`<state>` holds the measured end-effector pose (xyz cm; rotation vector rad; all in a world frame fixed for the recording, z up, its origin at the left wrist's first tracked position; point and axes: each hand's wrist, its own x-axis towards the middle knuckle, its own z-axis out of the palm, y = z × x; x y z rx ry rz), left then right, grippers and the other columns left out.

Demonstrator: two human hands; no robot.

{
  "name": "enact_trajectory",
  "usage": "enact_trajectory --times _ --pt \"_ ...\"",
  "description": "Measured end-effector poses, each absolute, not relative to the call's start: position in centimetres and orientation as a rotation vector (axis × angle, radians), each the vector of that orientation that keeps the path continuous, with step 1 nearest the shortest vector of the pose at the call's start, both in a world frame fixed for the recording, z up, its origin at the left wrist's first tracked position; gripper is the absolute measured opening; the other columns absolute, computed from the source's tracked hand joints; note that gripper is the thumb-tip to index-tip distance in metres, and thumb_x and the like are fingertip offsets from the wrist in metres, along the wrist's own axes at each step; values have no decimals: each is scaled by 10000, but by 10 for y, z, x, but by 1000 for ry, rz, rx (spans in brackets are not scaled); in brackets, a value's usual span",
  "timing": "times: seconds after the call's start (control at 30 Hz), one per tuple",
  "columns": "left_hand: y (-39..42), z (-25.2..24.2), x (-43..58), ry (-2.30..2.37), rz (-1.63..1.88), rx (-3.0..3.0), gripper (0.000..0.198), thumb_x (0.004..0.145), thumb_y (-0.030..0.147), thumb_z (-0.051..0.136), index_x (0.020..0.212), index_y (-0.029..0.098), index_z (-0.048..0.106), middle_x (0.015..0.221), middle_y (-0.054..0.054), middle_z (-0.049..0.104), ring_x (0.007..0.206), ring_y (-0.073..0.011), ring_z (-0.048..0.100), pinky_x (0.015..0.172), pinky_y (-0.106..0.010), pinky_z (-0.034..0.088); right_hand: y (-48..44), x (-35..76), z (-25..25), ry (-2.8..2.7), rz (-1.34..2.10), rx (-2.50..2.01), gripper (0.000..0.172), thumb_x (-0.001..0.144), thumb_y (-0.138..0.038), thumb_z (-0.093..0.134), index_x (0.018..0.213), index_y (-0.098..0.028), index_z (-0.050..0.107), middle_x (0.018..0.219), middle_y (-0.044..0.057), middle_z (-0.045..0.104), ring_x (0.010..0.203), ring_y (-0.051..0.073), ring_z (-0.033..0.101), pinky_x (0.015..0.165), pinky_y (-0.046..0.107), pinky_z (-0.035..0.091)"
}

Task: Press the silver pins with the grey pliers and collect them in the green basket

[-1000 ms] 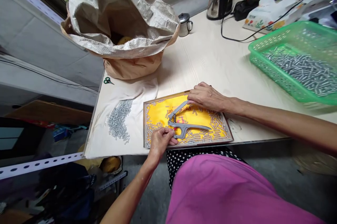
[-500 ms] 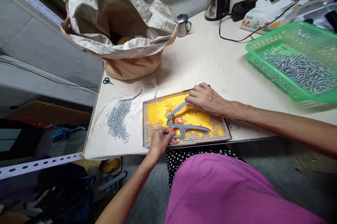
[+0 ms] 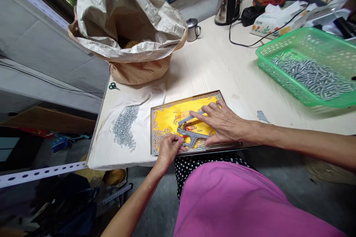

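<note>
In the yellow framed tray (image 3: 166, 117), our left hand (image 3: 169, 148) pinches a small piece (image 3: 183, 137) at the left-pointing head of the grey metal press pliers (image 3: 191, 141), our right hand (image 3: 222, 124) spread open over its handles.

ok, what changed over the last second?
The right hand slid from the tip of the upper handle toward the person and now spans both handles of the pliers, fingers on top, thumb below; the handles look closer together. The left hand stays pinched at the pliers' head. Yellow tray, pile of metal pieces and green basket unchanged.
</note>
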<state>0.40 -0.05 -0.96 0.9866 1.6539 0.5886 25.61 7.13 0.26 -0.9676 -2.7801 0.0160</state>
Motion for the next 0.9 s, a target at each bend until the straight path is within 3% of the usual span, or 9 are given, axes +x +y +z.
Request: enact_trajectory --times 0.27,0.53,0.6,0.67,0.77,0.83,0.9 --pt "0 -4 8 1683 566 1020 77 804 202 641 747 157 615 531 5 685 528 -170 700 536 -230 541 65 249 8 -2803 19 -988 809 833 -556 570 1478 -142 314 1212 155 549 1039 310 440 884 457 280" --pt "-2 -7 6 1716 472 1077 126 863 235 596 768 157 621 562 -15 678 538 -177 687 569 -265 550 56 248 -4 -2760 0 -1066 829 789 -448 610 1443 -44 300 1224 192 567 1029 317 464 843 440 316" --pt "-7 -4 9 1782 492 1285 134 883 261 587 828 148 632 693 -49 702 608 -190 695 613 -305 567 53 247 -9 -2752 -8 -1092 812 796 -381 608 1445 -15 285 1211 195 579 1018 315 475 829 432 324" --pt "-12 2 15 1872 573 1668 185 875 272 626 1002 138 639 946 -112 705 826 -231 703 752 -375 578 52 243 -13 -2753 -7 -1071 751 823 -321 576 1442 -6 289 1196 192 593 1009 310 488 820 423 330" --pt "-10 12 31 1890 533 2275 544 822 272 719 1311 156 512 1324 -182 560 1156 -306 572 958 -479 503 53 238 -12 -2731 -18 -970 636 893 -287 491 1445 -32 302 1224 198 592 1040 305 501 834 420 337" --pt "0 17 41 1842 370 2497 677 807 281 734 1395 159 421 1392 -188 508 1174 -321 535 975 -497 480 54 235 -8 -2705 -15 -917 618 933 -308 451 1459 -30 284 1243 208 584 1074 305 504 855 422 343" --pt "15 20 47 1815 222 2587 696 802 293 728 1399 140 406 1317 -179 556 1116 -317 543 975 -504 465 55 235 -5 -2695 -12 -900 642 948 -342 442 1469 -13 261 1240 211 581 1091 307 506 881 431 351"
